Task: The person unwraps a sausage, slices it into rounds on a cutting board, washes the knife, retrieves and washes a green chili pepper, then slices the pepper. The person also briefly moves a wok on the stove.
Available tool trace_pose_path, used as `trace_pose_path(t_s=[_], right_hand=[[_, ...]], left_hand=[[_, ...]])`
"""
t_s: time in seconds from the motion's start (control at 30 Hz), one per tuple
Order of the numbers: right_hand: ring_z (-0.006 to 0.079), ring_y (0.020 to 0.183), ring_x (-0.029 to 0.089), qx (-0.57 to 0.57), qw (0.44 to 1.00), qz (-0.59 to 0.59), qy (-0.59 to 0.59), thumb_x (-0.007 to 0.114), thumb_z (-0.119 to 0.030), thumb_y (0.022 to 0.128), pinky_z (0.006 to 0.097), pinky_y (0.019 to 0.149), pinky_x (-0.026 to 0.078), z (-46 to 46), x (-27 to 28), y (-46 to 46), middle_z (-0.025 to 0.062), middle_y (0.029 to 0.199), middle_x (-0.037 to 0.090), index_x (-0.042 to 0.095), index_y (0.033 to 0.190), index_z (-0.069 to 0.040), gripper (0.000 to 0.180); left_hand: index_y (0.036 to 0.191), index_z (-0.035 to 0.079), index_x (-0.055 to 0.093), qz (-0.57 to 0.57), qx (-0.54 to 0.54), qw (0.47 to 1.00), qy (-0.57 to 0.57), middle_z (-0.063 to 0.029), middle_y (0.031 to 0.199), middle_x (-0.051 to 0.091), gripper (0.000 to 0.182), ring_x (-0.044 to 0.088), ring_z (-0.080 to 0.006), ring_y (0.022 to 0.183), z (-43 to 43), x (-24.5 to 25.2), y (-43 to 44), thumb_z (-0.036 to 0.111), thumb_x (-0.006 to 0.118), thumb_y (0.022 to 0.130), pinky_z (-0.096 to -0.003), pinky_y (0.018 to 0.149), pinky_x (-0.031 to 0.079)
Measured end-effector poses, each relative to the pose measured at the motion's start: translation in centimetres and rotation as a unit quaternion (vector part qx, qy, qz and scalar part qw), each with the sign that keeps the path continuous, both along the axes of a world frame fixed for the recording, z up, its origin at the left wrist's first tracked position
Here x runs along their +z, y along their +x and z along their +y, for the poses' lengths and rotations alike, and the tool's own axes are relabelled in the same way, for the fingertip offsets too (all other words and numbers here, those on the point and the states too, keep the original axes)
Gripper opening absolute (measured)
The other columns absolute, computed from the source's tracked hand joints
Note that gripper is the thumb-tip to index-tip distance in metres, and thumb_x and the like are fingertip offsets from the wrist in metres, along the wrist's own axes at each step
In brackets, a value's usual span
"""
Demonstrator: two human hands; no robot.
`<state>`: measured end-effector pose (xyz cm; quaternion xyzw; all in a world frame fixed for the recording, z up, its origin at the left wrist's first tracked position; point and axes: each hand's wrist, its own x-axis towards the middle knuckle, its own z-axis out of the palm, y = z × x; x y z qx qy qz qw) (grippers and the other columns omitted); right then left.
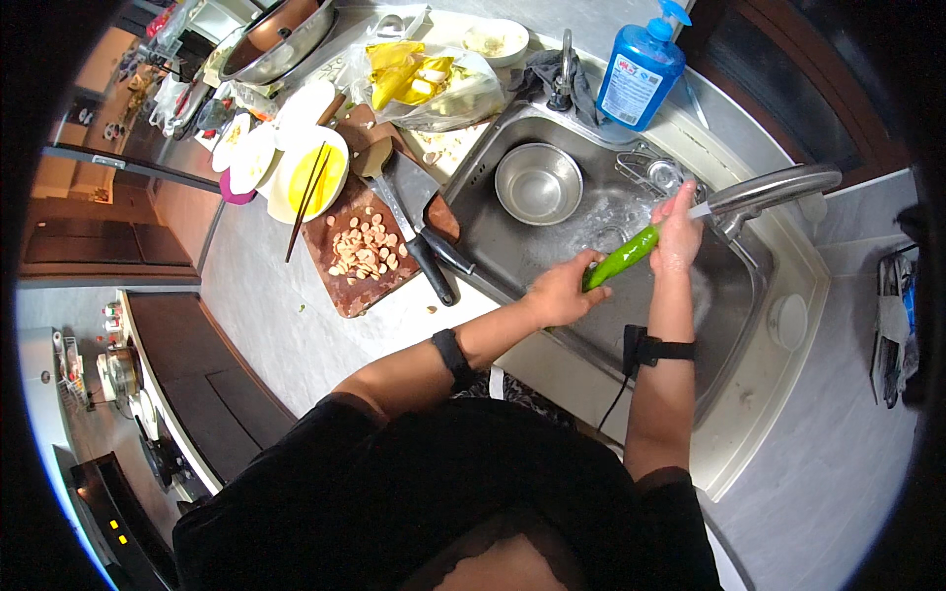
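A long green pepper (627,256) is held slantwise over the steel sink (510,258), one end in each hand. My left hand (565,289) grips its lower end with thumb and fingers. My right hand (678,233) is closed round the upper end, right beside the mouth of the curved metal faucet (772,188), and looks wet. Behind the hands, a round steel bowl (539,184) sits in the sink. A wire drain basket (654,171) lies at the sink's back right.
Left of the sink, a wooden cutting board (318,247) bears sliced pieces, a cleaver (414,185) and a black-handled spatula (425,270). Beyond are a bowl of beaten egg (270,199) with chopsticks and a plastic bag (473,89). A blue soap bottle (641,74) stands behind the sink.
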<state>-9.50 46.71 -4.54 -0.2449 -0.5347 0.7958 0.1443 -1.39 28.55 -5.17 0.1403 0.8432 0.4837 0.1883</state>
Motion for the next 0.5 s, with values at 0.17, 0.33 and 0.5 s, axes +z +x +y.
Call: trace_pose_path(t_s=[0.17,0.33,0.5], right_hand=[[0.0123,0.065,0.05,-0.001,1.0,-0.016,-0.006,0.06,-0.043,0.094,0.0266,0.059,0.039,0.0,-1.7,0.7,0.0023,0.071,0.054,0.053,0.073,-0.009,0.041],[0.0108,0.066,0.051,0.016,0.992,-0.056,0.109,0.063,-0.033,0.093,0.0264,0.06,0.041,-2.2,-2.5,2.7,0.0022,0.076,0.058,0.058,0.084,-0.005,0.03],[0.0088,0.066,0.054,0.045,0.974,-0.02,0.221,0.058,-0.034,0.097,0.0251,0.062,0.044,-2.6,-4.8,5.5,-0.0001,0.08,0.061,0.06,0.094,-0.005,0.029]], left_hand=[[0.123,0.006,0.05,-0.248,0.025,0.963,0.101,-0.0028,0.075,0.054,0.043,0.053,-0.0107,0.061,1.6,1.3,-1.8,0.041,0.053,0.098,-0.0293,0.053,0.045],[0.116,0.006,0.055,-0.149,0.056,0.983,0.088,-0.0006,0.072,0.052,0.043,0.047,-0.0103,0.056,1.9,-3.3,-2.2,0.045,0.045,0.1,-0.0281,0.049,0.039],[0.112,0.003,0.055,-0.296,0.056,0.924,0.237,-0.0031,0.074,0.053,0.042,0.046,-0.0118,0.059,4.1,-0.7,-4.5,0.042,0.044,0.101,-0.0289,0.053,0.041]])
